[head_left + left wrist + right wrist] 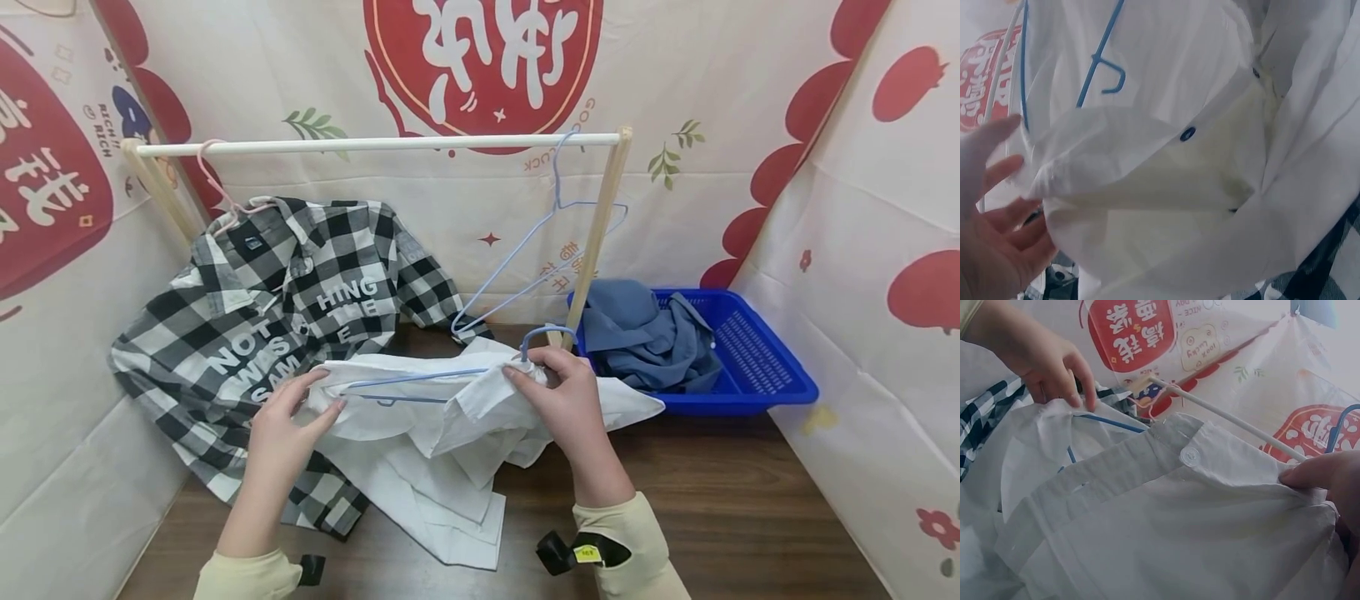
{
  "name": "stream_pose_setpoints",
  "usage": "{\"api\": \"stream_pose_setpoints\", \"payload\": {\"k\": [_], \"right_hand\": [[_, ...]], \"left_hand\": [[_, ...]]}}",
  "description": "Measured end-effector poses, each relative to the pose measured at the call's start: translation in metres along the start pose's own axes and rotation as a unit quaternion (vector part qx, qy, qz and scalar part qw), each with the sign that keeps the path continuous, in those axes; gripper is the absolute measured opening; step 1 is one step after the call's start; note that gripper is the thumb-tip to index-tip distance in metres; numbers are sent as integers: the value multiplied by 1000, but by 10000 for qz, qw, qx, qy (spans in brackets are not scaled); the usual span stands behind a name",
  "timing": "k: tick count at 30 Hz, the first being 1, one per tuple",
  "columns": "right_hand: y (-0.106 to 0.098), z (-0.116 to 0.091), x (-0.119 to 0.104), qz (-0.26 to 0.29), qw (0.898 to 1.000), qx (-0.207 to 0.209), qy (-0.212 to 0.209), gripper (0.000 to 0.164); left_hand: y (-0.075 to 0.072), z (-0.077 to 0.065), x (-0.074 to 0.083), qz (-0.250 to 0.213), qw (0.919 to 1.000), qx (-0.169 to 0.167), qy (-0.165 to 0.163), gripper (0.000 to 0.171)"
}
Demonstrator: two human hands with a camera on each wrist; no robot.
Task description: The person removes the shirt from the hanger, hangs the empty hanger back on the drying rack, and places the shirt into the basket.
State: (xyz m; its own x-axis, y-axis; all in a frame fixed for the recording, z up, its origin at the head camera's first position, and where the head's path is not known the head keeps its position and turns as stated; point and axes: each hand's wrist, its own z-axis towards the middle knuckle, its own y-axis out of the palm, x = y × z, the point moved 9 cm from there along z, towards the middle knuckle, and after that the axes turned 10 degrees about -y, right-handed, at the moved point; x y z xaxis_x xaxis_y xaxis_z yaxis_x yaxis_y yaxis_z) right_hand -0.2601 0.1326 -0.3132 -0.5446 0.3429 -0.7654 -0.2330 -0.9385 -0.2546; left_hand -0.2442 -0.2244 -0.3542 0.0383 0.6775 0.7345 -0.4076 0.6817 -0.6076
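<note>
A white shirt point(450, 467) with buttons is held up in front of the rack, its lower part draped over the table. Inside its open neck lies a blue hanger point(416, 377), whose hook sticks up beside the collar. My left hand point(281, 429) grips the shirt's left shoulder near the hanger's end, thumb and fingers on the fabric. With my right hand point(570, 400) I pinch the collar close below the hook. In the right wrist view, a clear button point(1190, 457) shows on the collar band. The hanger's right end is hidden under cloth.
A rack with a white rail point(375, 145) stands behind. A black-and-white checked shirt point(330, 283) hangs there on a pink hanger point(213, 179), beside a bare blue hanger point(517, 250). At right, a blue basket point(780, 383) holds blue-grey cloth point(645, 342). Printed fabric walls surround the table.
</note>
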Motion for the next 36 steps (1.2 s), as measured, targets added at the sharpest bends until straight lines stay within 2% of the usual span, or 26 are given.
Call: {"api": "stream_pose_setpoints", "payload": {"k": [2, 4, 8, 11, 15, 21, 26, 30, 36], "right_hand": [[1, -1, -2, 27, 10000, -17, 15, 16], [2, -1, -3, 33, 10000, 0, 72, 16], [2, -4, -6, 25, 9999, 75, 139, 16], [3, -5, -10, -39, 9999, 99, 60, 16], [4, -6, -12, -141, 9998, 104, -11, 16], [7, -7, -7, -75, 9997, 75, 231, 18], [5, -7, -5, -148, 9996, 175, 192, 19], [2, -7, -3, -167, 9994, 294, 105, 20], [-1, -8, 5, 37, 9989, 382, 274, 19]], "left_hand": [[1, 0, 2, 152, 9996, 216, 89, 39], [-1, -1, 8, 267, 9976, 559, 314, 37], [-4, -4, 15, 407, 9881, 1292, 727, 35], [-7, -5, 15, 334, 9842, 1585, 715, 28], [-6, -3, 12, 231, 9853, 1634, 449, 21], [-1, 1, 4, 73, 9889, 1475, -128, 19], [5, 3, -1, -210, 9932, 993, -578, 21], [9, 7, -3, -231, 9947, 616, -791, 25], [15, 13, -10, -465, 9928, 82, -1103, 30]]}}
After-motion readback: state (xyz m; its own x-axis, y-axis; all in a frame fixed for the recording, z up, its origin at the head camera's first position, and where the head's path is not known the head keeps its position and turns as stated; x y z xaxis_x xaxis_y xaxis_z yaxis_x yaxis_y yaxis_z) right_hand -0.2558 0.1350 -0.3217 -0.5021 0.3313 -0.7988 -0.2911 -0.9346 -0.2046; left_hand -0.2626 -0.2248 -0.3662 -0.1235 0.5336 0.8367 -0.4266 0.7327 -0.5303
